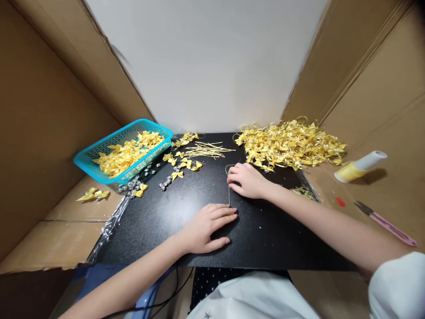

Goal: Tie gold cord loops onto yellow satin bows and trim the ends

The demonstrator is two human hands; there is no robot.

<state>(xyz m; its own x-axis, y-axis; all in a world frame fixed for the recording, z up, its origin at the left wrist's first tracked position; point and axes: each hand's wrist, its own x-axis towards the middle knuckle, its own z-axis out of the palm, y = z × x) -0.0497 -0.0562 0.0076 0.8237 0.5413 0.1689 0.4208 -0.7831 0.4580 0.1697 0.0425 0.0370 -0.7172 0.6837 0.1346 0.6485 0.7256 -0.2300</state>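
Observation:
My left hand (207, 227) lies flat on the black mat (159, 221), its fingertips pressing one end of a thin gold cord (229, 195). My right hand (247, 179) rests just beyond it, fingers curled down on the cord's other end, where the cord curves into a loop. The cord runs straight between the two hands. A big heap of finished yellow bows (292, 144) lies right behind my right hand. Cut gold cords (206, 150) lie in a loose bundle at the mat's far middle.
A turquoise basket (89, 161) of yellow bows sits at the left. Loose bows and silver beads (164, 184) are scattered beside it. At the right are a yellow thread spool (358, 166) and pink scissors (387, 223). Cardboard walls stand on both sides.

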